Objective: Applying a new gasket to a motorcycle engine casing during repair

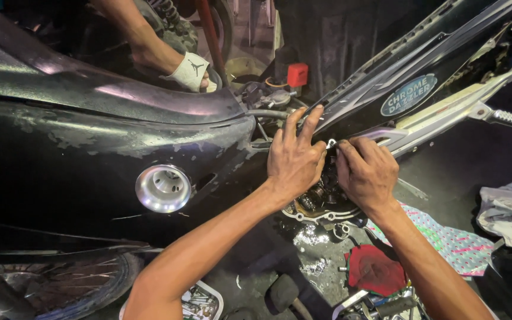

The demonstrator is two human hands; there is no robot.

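Fingers: left hand [294, 159] spread flat, grasping nothing; right hand [365, 172] curled on something small, can't tell what
Engine [321, 198]: open, under both palms, dead centre
Fairing [90, 148]: black, 9 o'clock
Rags [445, 243]: 4 o'clock
Someone's foot [188, 72]: 11 o'clock

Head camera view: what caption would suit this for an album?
Both hands, left hand and right hand, work at a motorcycle's open engine beside its black fairing.
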